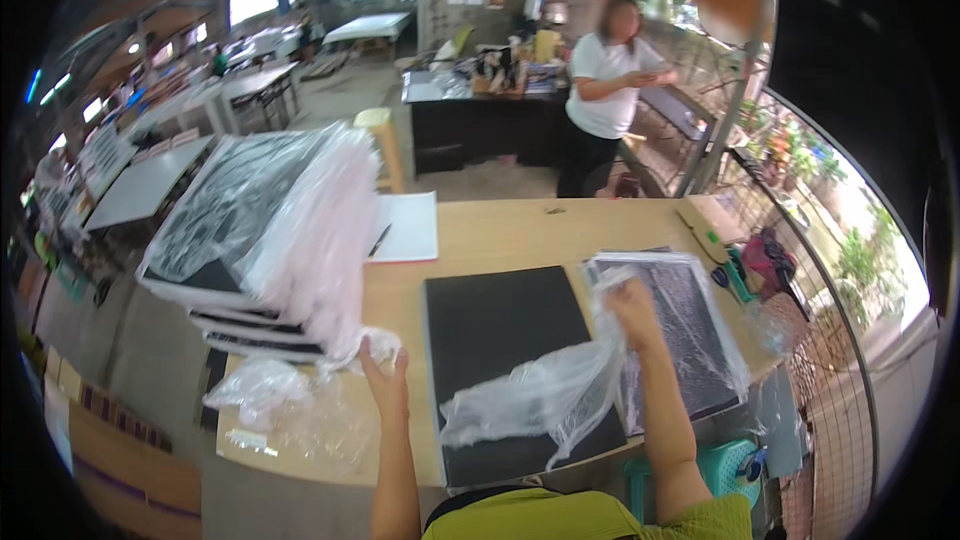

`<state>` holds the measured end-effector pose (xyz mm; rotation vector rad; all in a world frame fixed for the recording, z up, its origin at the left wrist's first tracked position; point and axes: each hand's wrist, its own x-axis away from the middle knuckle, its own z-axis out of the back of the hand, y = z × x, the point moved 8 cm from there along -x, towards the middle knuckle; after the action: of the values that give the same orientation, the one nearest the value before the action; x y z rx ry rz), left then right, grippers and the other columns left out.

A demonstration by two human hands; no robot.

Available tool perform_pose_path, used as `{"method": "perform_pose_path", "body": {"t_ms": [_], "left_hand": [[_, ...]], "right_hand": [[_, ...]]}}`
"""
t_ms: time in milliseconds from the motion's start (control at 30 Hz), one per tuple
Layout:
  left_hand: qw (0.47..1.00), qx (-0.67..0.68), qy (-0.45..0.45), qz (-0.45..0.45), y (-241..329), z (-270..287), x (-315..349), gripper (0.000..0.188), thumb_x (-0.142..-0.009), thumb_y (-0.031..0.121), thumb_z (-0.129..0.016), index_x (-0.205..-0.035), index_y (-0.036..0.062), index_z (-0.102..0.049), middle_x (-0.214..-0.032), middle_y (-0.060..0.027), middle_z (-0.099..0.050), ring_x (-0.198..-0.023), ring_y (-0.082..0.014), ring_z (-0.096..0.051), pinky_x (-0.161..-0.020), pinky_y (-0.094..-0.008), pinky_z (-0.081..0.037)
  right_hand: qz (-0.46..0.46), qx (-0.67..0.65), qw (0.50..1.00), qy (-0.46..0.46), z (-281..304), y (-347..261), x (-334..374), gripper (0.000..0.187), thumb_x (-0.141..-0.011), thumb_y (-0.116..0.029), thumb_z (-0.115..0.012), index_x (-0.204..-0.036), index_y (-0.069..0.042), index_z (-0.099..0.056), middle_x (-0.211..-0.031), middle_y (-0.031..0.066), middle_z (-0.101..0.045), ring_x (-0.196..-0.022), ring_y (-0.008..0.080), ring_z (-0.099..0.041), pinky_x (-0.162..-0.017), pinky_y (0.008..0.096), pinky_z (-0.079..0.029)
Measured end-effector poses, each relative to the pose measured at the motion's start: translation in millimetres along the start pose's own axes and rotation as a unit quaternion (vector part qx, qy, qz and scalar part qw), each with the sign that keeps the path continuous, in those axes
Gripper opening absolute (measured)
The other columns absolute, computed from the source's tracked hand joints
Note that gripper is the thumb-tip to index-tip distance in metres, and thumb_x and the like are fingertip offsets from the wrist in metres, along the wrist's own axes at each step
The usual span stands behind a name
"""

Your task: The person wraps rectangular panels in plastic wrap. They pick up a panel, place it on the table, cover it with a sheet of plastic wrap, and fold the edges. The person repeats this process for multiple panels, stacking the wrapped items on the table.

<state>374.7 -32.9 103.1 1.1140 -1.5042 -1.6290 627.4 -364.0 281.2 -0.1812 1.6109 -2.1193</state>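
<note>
A black flat board (505,325) lies on the table in front of me. Across it trails a crumpled clear plastic sleeve (545,390), its upper end bunched in my right hand (630,312), which is closed on it. My left hand (385,372) is beside the tall stack's lower corner, thumb and fingers apart, against loose plastic there. The stack of plastic-wrapped dark boards (250,210) stands at the left. To the right, partly behind my right forearm, lie more dark boards in clear plastic (685,325).
Crumpled plastic (290,405) lies at the table's (490,230) front left. A white notepad (408,225) with a pen is behind the stack. Scissors (722,275) and a green item (742,275) sit at the right, near a wire mesh fence (830,380). A person (605,80) stands beyond the table.
</note>
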Motion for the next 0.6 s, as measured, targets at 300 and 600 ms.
{"method": "perform_pose_path", "body": {"t_ms": [300,600], "left_hand": [[0.903,0.103,-0.415,-0.033,188,-186,79,0.034,-0.072,0.003,-0.069,-0.104,-0.0012,-0.057,-0.081,-0.0034,-0.063,-0.074,-0.0114,-0.059,-0.072,-0.0224,-0.047],[0.9,0.12,-0.416,-0.055,236,-213,116,0.016,-0.079,0.006,-0.065,-0.093,-0.0007,-0.06,-0.081,-0.0038,-0.061,-0.072,-0.007,-0.057,-0.067,-0.0217,-0.048]], "right_hand": [[0.037,-0.137,0.971,-0.193,-21,-54,45,0.027,-0.074,-0.003,-0.067,-0.098,0.0,-0.055,-0.078,0.003,-0.058,-0.073,0.0088,-0.057,-0.067,0.0212,-0.045],[0.095,-0.051,0.99,-0.086,34,-40,59,0.014,-0.081,-0.004,-0.06,-0.093,0.003,-0.061,-0.072,0.003,-0.061,-0.069,0.0088,-0.056,-0.065,0.0237,-0.045]]}}
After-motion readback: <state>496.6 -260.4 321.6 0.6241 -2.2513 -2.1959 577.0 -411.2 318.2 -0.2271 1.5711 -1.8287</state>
